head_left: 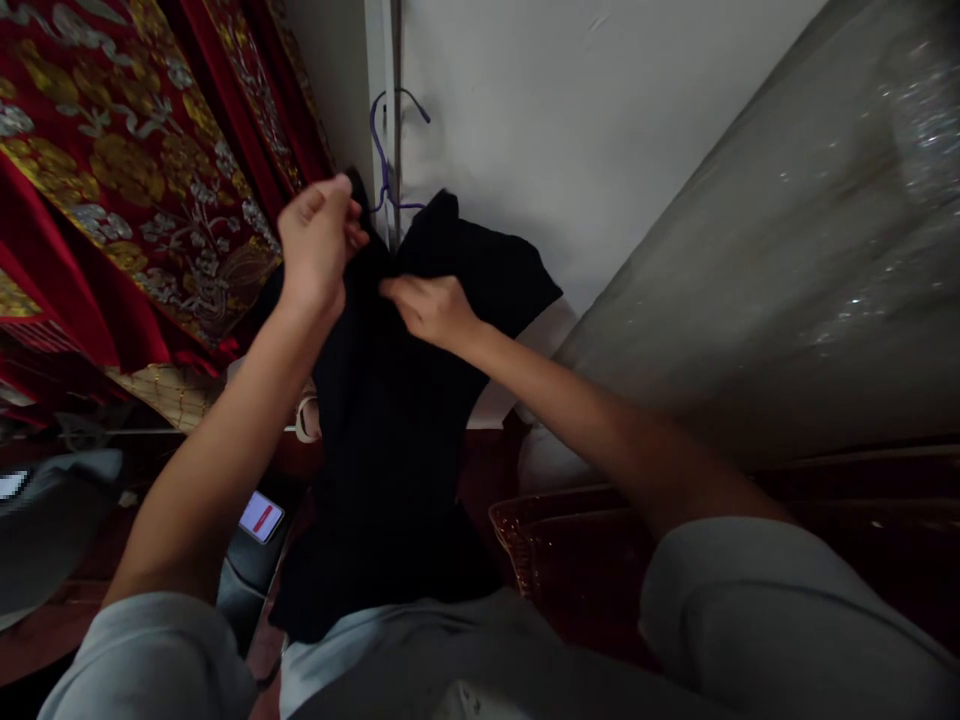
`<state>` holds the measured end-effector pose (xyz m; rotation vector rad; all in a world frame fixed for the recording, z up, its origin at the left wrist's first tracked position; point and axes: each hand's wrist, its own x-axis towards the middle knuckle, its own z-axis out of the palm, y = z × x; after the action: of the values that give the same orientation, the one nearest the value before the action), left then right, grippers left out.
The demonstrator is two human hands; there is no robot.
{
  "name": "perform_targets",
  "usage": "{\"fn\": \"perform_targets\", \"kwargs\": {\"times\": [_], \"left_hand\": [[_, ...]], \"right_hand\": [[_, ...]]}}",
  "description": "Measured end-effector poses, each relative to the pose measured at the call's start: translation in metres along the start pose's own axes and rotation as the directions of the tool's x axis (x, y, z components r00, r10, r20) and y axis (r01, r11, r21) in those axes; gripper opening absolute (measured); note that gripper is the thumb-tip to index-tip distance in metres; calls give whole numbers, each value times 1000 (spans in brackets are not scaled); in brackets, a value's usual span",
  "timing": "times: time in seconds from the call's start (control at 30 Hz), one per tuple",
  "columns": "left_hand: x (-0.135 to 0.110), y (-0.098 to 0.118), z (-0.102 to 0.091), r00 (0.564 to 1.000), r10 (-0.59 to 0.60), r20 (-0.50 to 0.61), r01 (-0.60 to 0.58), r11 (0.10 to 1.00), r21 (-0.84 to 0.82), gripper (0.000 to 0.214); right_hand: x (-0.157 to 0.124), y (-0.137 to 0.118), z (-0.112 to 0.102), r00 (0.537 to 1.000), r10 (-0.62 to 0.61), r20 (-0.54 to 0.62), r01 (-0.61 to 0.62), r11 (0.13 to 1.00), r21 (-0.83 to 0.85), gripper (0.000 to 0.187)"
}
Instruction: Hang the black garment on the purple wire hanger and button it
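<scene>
A black short-sleeved shirt (pixel 397 430) hangs in front of me on a purple hanger (pixel 381 150), with its lower end reaching my lap. My left hand (pixel 319 240), slightly blurred, is closed at the left side of the collar, its thumb and fingers drawn together on the cloth. Lower and to the right, my right hand (pixel 431 308) pinches the shirt's front just below the neck opening. The dark cloth hides folds and any small parts between the two hands.
Red cloth with gold and silver embroidery (pixel 135 150) hangs at left. A large plastic-wrapped bundle (pixel 750 270) leans at right, above dark red glossy packs (pixel 585 560). A lit phone (pixel 261 517) is at lower left, near another person's leg (pixel 241 575). A pale wall (pixel 555 100) stands behind.
</scene>
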<state>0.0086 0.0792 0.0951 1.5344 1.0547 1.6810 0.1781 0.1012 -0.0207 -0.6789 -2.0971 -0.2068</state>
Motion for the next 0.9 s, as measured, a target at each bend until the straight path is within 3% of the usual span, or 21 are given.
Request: {"fn": "perform_targets", "kwargs": {"times": [0.1, 0.17, 0.23, 0.3, 0.33, 0.37, 0.43, 0.47, 0.5, 0.53, 0.57, 0.63, 0.7, 0.8, 0.9], "left_hand": [[27, -6, -46, 962, 229, -151, -193, 956, 222, 26], [33, -24, -86, 936, 306, -174, -223, 899, 378, 27], [23, -48, -120, 954, 250, -166, -142, 864, 482, 24], [1, -71, -143, 988, 116, -107, -33, 814, 580, 26], [-13, -80, -150, 998, -27, -61, 59, 780, 623, 27], [-26, -88, -153, 976, -216, -15, 172, 728, 663, 28], [-49, -98, -154, 836, -543, 82, 319, 601, 733, 26], [-58, -100, -152, 761, -638, 119, 346, 554, 757, 25], [-65, -100, -148, 721, -674, 164, 332, 543, 771, 23], [-69, -98, -143, 721, -657, 219, 287, 572, 768, 22], [-73, -94, -137, 755, -594, 277, 225, 632, 741, 20], [-76, -79, -121, 837, -379, 396, 70, 790, 609, 21], [-78, -58, -102, 871, -144, 469, -74, 907, 415, 27], [-84, -26, -72, 861, 64, 504, -205, 951, 231, 30], [-89, -9, -52, 844, 224, 487, -358, 912, 201, 31]], "right_hand": [[-27, -6, 12, 992, -57, 110, 54, 998, 26, 38], [-41, -8, 13, 991, -63, 116, 58, 997, 48, 37], [-50, -8, 12, 992, -61, 106, 53, 996, 71, 35], [-56, -7, 9, 990, -67, 123, 54, 993, 101, 32], [-57, -7, 9, 987, -66, 144, 49, 992, 119, 30], [-59, -7, 8, 984, -64, 168, 40, 989, 139, 28], [-60, -10, 6, 976, -61, 211, 26, 985, 168, 22], [-60, -12, 5, 971, -65, 230, 24, 984, 176, 19], [-60, -16, 3, 965, -68, 253, 23, 984, 177, 17], [-58, -21, 2, 958, -60, 281, 12, 985, 170, 15], [-56, -27, 0, 948, -33, 317, -18, 987, 158, 14], [-49, -41, -3, 915, 66, 399, -125, 984, 124, 15], [-39, -56, -5, 889, 149, 434, -208, 974, 92, 36], [-25, -80, -5, 902, 136, 409, -226, 958, 178, 69], [-15, -100, -8, 900, 158, 405, -355, 805, 475, 53]]}}
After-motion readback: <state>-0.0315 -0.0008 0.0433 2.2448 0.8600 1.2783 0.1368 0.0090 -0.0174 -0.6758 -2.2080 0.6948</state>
